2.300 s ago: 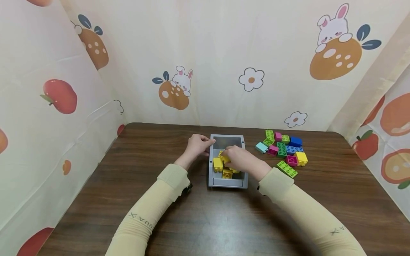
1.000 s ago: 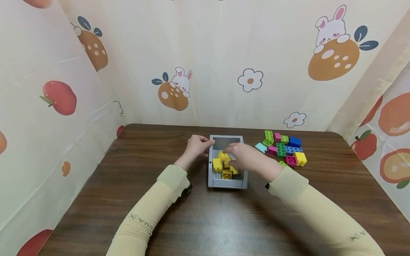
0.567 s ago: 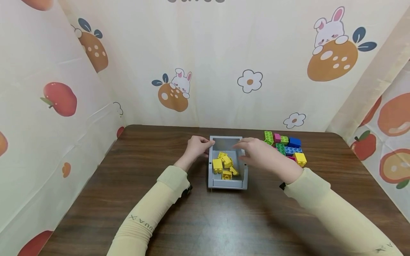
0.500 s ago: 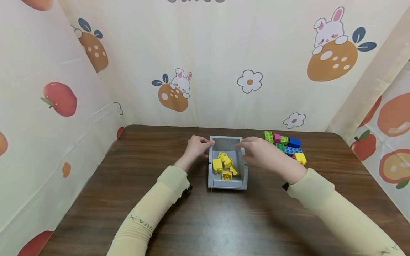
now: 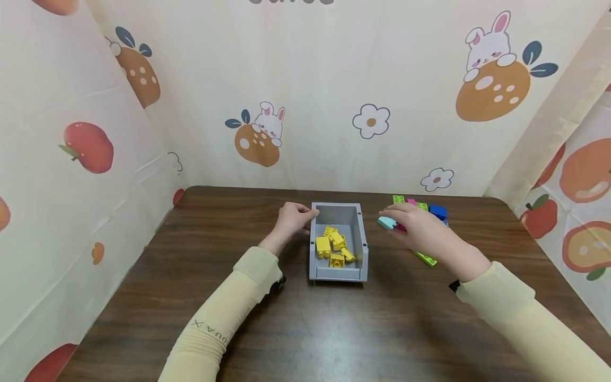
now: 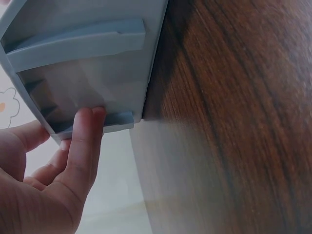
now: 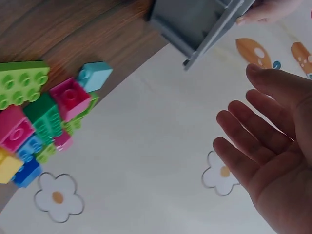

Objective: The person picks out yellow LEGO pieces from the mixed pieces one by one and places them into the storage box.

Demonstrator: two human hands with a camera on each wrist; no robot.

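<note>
A grey plastic bin [image 5: 339, 274] stands on the table, holding several yellow toy building bricks [image 5: 323, 247]. My left hand [image 5: 293, 218] grips its left wall near the far corner; the left wrist view shows two fingers [image 6: 85, 134] flat against the outer side and the thumb at the rim. To the right of the bin, my right hand [image 5: 420, 228] hovers above loose bricks, holding nothing, its fingers loosely bent in the right wrist view. A light blue brick [image 5: 386, 222] lies under its fingertips in the head view. The hand hides much of the pile there.
The loose pile has a blue brick [image 5: 437, 211], a lime brick [image 5: 425, 259], a magenta brick [image 7: 70, 99], a green brick [image 7: 44, 117] and a yellow brick [image 7: 9, 165]. Behind the brown wooden table [image 5: 267, 339] hangs a printed curtain [image 5: 315, 69].
My right hand has left the yellow bricks inside the bin and moved right, over the rim, to above the loose pile. My left hand and the bin have stayed put.
</note>
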